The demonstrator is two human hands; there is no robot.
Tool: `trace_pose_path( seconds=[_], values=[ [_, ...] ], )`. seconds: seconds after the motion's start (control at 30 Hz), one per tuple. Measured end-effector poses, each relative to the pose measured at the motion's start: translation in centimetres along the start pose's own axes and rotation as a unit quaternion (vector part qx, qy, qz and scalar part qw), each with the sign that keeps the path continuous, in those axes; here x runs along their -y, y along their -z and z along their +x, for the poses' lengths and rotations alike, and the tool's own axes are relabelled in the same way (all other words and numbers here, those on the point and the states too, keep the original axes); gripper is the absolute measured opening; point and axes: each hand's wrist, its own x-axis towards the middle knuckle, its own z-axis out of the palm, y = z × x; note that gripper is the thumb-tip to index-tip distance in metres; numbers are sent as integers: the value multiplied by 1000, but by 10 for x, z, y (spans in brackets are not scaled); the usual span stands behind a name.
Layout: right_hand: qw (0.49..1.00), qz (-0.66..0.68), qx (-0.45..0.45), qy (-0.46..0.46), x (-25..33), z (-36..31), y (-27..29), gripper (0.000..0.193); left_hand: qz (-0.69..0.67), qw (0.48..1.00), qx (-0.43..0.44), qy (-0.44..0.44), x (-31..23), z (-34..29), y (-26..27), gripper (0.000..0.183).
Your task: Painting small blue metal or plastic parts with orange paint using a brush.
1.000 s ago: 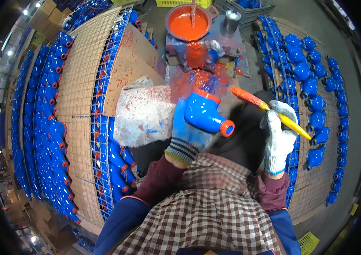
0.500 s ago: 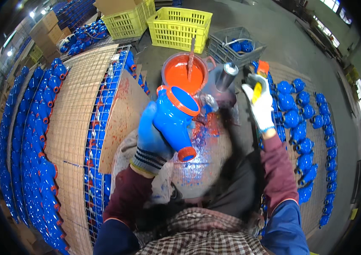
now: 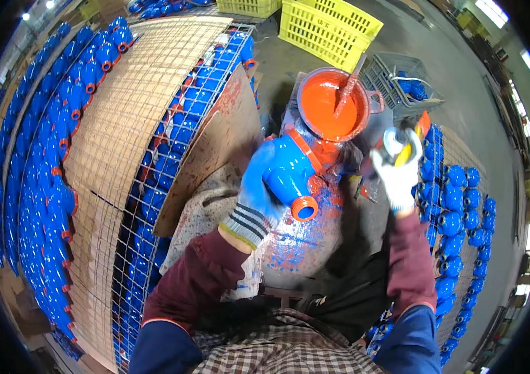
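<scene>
My left hand [image 3: 258, 181], in a knitted glove stained blue, is closed around a glossy blue pipe fitting [image 3: 290, 173]. The fitting is tilted, with a wide orange-rimmed mouth up and right and a smaller orange threaded end toward me. To the right, my right hand [image 3: 397, 177] wears a white glove. Its fingers are closed on a yellow-handled paintbrush [image 3: 404, 154] with an orange tip. A grey can-like top [image 3: 393, 138] shows at those fingers; blur hides whether they grip it too. Ahead, a pot [image 3: 304, 115] of orange paint has a paint-coated stick [image 3: 347, 93] standing in it.
Several blue fittings [image 3: 59, 193] line racks at my left, beside a wire mesh panel [image 3: 109, 124] over board. More fittings [image 3: 452, 218] stand at right. A yellow crate [image 3: 330, 31] and a grey crate [image 3: 396, 81] lie beyond the pot. Paint-spattered cloth [image 3: 199, 227] hangs near my left forearm.
The view has shifted, so the scene sits further right. The fitting has turned slightly in my left hand. My right hand has come to the grey can, which stood apart from it before.
</scene>
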Motion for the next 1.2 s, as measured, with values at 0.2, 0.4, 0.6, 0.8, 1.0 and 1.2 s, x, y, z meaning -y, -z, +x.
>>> trace_pose_path(
  seconds=[0.2, 0.4, 0.6, 0.8, 1.0, 1.2],
  values=[
    [964, 47, 182, 190, 105, -71, 69, 48, 36, 999, 33, 22, 4, 0, 21, 38],
    [942, 42, 250, 222, 129, -90, 101, 43, 34, 999, 15, 38, 14, -14, 13, 44],
    [942, 98, 246, 206, 152, -90, 109, 50, 32, 999, 1, 17, 14, -25, 8, 46],
    [894, 329, 284, -111, 169, -89, 109, 30, 11, 1000, 12, 19, 10, -25, 11, 45],
    [759, 528, 191, -329, 143, -74, 97, 30, -40, 999, 12, 34, 6, -21, 18, 44],
    [998, 53, -16, 16, 31, -3, 30, 77, -140, 988, -52, 51, 5, -19, 3, 55]
  ],
)
